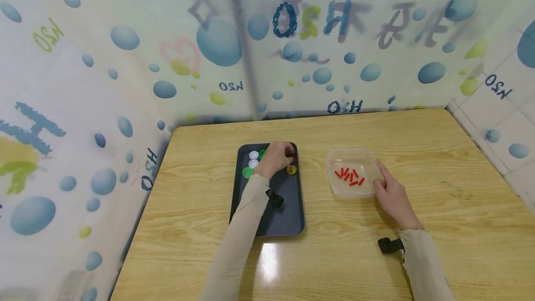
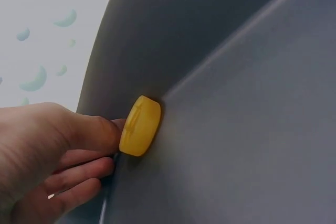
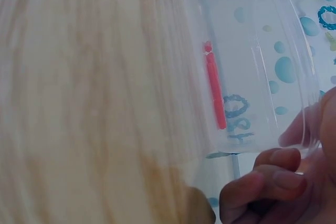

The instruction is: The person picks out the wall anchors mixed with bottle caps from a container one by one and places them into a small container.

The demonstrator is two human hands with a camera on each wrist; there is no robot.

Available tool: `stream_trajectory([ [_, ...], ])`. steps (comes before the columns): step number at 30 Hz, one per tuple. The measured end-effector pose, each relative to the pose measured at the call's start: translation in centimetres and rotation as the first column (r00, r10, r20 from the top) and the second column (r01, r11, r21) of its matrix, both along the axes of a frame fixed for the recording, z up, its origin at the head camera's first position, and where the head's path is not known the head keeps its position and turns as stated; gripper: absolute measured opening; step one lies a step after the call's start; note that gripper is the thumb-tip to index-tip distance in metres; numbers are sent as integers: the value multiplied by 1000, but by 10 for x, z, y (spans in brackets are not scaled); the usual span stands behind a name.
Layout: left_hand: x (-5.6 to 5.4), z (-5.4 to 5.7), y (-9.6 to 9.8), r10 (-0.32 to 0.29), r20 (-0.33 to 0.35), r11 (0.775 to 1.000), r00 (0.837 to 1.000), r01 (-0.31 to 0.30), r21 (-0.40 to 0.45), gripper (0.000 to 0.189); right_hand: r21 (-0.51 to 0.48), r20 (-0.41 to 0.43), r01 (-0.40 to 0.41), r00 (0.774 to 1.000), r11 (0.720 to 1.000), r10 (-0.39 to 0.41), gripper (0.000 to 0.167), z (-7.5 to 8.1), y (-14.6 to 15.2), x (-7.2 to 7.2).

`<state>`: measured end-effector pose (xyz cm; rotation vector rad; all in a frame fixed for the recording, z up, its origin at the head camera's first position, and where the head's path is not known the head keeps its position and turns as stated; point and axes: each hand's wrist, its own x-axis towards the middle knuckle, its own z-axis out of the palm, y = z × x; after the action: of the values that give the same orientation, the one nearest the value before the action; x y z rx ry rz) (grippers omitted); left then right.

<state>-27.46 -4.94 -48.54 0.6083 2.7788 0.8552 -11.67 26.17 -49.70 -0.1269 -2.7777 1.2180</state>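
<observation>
My left hand [image 1: 274,159] reaches into the far right corner of a dark grey tray [image 1: 280,219]. Its thumb and forefinger point toward each other over a dark reddish patch; I cannot tell whether they pinch it. A yellow bottle cap [image 2: 140,126] stands close in front of the fingertips in the left wrist view, overlapping them. My right hand [image 1: 393,196] grips the right side of a clear plastic container [image 1: 334,189], thumb at the rim. Several short red sticks [image 1: 351,176] lie on its bottom; seen side-on in the right wrist view, they form a red strip [image 3: 214,90].
White caps [image 1: 253,164] and green caps [image 1: 248,172] sit at the tray's far left, partly behind the left hand. The wooden table [image 1: 200,189] meets a patterned wall [image 1: 259,73] at the back. Dark wrist mounts [image 1: 390,245] sit on both wrists.
</observation>
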Motion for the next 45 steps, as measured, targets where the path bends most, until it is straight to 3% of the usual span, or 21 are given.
stream_trajectory([
  [12,3,10,5,-7,30,1000,1000,6,28,20,19,-6,-1,1000,1000,1,57,-3,5,2],
  [29,10,31,10,-21,-13,997,1000,22,77,26,1,-5,-12,1000,1000,12,57,-3,3,4],
  [45,19,51,30,-89,-4,991,996,89,104,27,-3,-10,-30,999,1000,30,56,1,-1,3],
])
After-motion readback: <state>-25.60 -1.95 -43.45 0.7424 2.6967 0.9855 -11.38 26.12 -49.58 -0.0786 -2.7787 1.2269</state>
